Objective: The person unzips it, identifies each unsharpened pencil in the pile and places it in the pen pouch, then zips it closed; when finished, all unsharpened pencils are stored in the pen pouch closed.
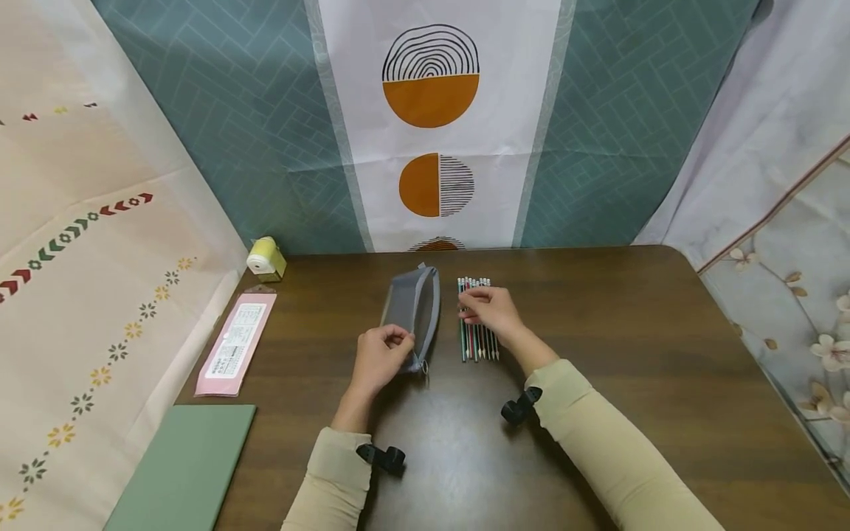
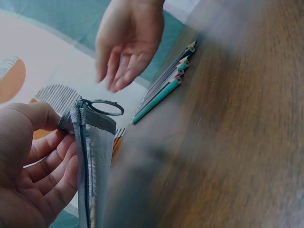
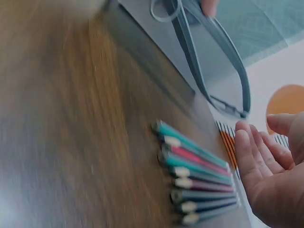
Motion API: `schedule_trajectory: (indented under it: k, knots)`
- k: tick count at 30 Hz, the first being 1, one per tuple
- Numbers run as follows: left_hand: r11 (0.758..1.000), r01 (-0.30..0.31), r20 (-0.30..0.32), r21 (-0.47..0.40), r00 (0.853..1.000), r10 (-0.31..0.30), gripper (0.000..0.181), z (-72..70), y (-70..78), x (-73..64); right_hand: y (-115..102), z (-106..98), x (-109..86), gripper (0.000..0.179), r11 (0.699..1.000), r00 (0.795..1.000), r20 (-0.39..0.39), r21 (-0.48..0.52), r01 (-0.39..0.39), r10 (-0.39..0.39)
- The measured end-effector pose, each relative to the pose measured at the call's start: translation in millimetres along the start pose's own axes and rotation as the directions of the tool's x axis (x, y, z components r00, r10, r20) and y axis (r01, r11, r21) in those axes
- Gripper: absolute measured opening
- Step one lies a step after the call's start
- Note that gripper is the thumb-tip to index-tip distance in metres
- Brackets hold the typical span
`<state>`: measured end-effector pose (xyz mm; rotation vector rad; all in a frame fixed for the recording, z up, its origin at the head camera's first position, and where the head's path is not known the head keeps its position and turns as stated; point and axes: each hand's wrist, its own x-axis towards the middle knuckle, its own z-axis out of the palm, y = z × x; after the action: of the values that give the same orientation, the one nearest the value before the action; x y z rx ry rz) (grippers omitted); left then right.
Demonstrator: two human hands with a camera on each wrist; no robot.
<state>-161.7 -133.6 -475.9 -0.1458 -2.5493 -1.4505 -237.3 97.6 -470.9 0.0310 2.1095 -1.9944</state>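
A grey zippered pouch with mesh sides stands on the table, its zip side gaping in the head and right wrist views. My left hand pinches the pouch's near end between thumb and fingers, beside the zip's metal ring. Right of the pouch lies a row of several pencils, some green, some red or dark, their sharpened tips toward me. Over the far part of that row is my right hand. Its fingers are loosely bent with nothing between them in the right wrist view.
Left on the table are a pink packet with a white label and a green flat board. A small yellow-and-white object stands at the back left corner. A patterned cloth hangs behind the table.
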Motion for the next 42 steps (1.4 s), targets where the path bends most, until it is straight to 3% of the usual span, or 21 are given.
schedule_trajectory:
  k: [14, 25, 32, 39, 42]
  knots:
    - [1.0, 0.021, 0.006, 0.01, 1.0, -0.021, 0.009, -3.8, -1.7, -2.0, 16, -36, -1.9, 0.033, 1.0, 0.998, -0.063, -0.02, -0.008, 0.007]
    - [1.0, 0.022, 0.003, 0.003, 1.0, -0.022, 0.009, -7.7, -5.1, 1.5, 26, -41, 2.0, 0.026, 0.985, 0.997, -0.055, -0.167, 0.048, -0.058]
    - [0.999, 0.035, 0.002, -0.002, 0.999, -0.035, 0.009, -9.9, -3.6, 2.8, 23, -44, 5.8, 0.026, 0.944, 0.994, -0.026, -0.316, 0.096, -0.109]
    - [0.999, 0.042, 0.01, 0.007, 0.999, -0.042, 0.009, -10.5, -3.2, 1.6, 24, -45, 7.2, 0.024, 0.879, 0.987, -0.061, -0.467, 0.101, -0.146]
    - [0.999, 0.042, 0.011, 0.018, 0.999, -0.042, 0.01, -10.2, -4.6, 0.1, 26, -43, 6.6, 0.026, 0.831, 0.981, -0.068, -0.543, 0.118, -0.183]
